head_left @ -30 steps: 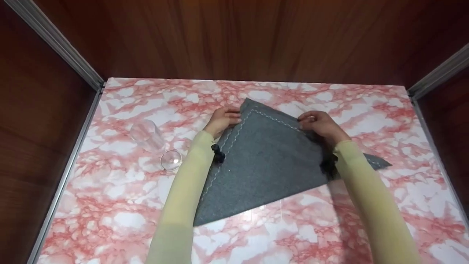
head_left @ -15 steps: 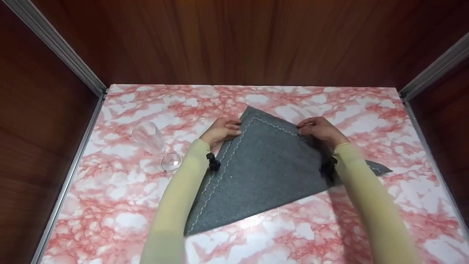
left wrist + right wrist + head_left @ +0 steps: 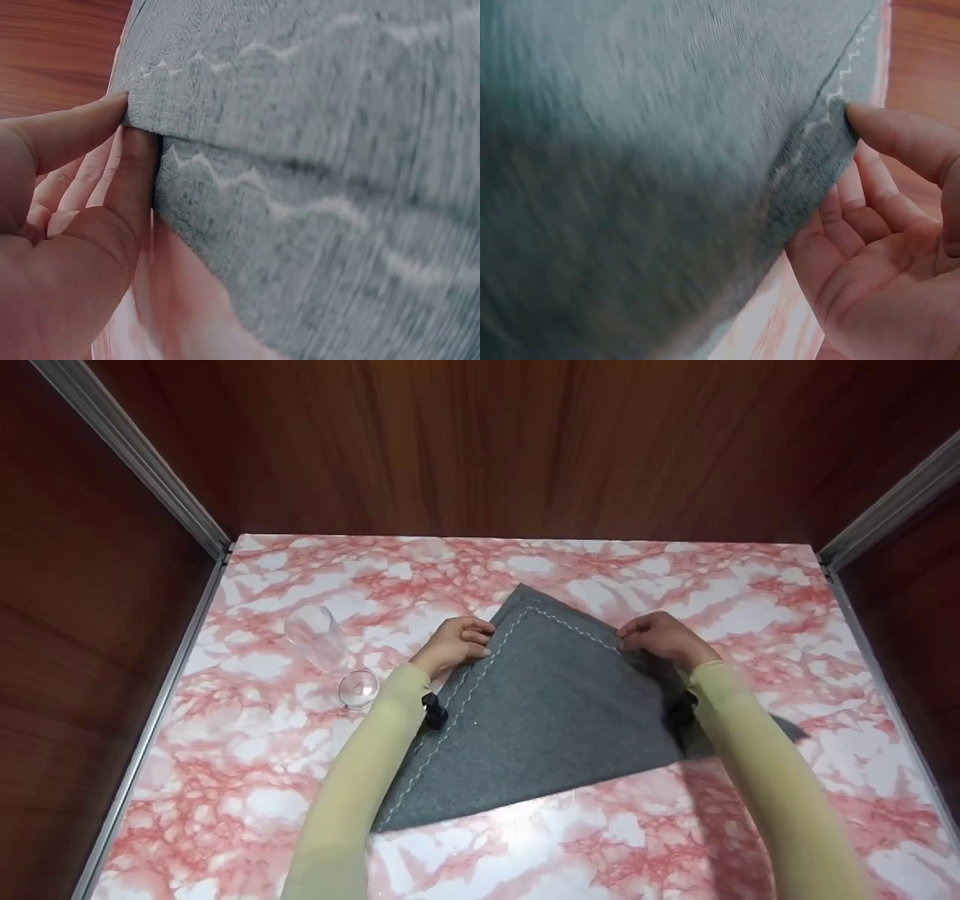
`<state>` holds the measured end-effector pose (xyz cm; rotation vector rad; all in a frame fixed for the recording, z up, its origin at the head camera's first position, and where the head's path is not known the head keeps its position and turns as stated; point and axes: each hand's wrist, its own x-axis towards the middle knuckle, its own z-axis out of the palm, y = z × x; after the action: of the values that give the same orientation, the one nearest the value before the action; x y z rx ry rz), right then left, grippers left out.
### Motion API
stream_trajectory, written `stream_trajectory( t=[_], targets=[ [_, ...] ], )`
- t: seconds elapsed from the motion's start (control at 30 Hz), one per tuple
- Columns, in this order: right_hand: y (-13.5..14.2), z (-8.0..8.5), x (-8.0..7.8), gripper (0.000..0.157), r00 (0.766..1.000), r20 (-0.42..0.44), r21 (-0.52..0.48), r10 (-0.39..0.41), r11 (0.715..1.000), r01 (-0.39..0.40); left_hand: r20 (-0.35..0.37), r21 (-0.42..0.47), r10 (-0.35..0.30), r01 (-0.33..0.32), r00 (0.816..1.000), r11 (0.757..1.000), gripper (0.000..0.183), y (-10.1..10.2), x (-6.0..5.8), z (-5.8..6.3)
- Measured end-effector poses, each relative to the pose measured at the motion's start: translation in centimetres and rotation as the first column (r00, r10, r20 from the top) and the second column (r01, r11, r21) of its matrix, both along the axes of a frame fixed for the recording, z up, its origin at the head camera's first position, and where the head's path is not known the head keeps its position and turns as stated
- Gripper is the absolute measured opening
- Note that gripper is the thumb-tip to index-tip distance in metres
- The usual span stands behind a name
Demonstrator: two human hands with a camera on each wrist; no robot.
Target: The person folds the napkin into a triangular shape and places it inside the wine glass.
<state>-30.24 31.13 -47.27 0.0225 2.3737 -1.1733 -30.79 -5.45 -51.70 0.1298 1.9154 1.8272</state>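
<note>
A grey cloth (image 3: 555, 712) with white zigzag stitching along its borders lies folded over on the table, one corner pointing away from me. On its left edge my left hand (image 3: 456, 645) pinches the fabric; in the left wrist view, thumb and forefinger grip two stitched layers of the cloth (image 3: 300, 112). My right hand (image 3: 666, 637) pinches the right-hand edge below the far corner. Seen from the right wrist, the thumb lies on top of the cloth (image 3: 667, 150) and the fingers beneath it. Part of the cloth's right end is hidden behind the right forearm.
Left of the cloth, a clear glass (image 3: 315, 637) appears to lie on its side, with a small round clear glass piece (image 3: 358, 688) near it. The table (image 3: 225, 795) has a red and white marbled top. Brown wooden panels (image 3: 480, 450) enclose the back and sides.
Both hands keep their pinch on the cloth and have come slightly nearer to me, as has its far corner. The head view has also shifted a little. The glassware looks unmoved on the table.
</note>
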Motion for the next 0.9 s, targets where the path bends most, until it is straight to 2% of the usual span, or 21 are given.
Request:
stream_trajectory(
  t=[0.2, 0.33, 0.47, 0.63, 0.9],
  targets=[
    [0.7, 0.0, 1.4, 0.030, 0.996, 0.075, -0.034, 0.041, 0.999, -0.039, -0.012, -0.004, 0.000, 0.000, 1.000, 1.000, 0.044, 0.4, 0.2, 0.1],
    [0.6, 0.1, 1.8, 0.028, 0.991, 0.115, -0.039, 0.072, 0.997, -0.068, -0.037, -0.034, 0.020, -0.021, 0.999, 0.999, 0.044, 0.8, 0.3, 0.3],
    [-0.1, 0.1, 1.3, 0.030, 0.996, 0.068, -0.038, 0.053, 0.998, -0.050, -0.077, -0.072, 0.032, -0.038, 0.996, 0.997, 0.041, 1.2, 0.2, 0.4],
    [-1.9, -0.2, 0.2, 0.033, 1.000, 0.018, -0.040, 0.022, 0.999, -0.021, -0.092, -0.104, 0.055, -0.064, 0.994, 0.993, 0.037, 1.5, 0.1, 0.3],
    [-4.9, -0.6, -0.8, 0.023, 0.995, -0.099, 0.005, -0.005, 1.000, 0.006, -0.139, -0.131, 0.071, -0.090, 0.988, 0.987, 0.034, 2.1, -0.2, 0.5]
  ],
)
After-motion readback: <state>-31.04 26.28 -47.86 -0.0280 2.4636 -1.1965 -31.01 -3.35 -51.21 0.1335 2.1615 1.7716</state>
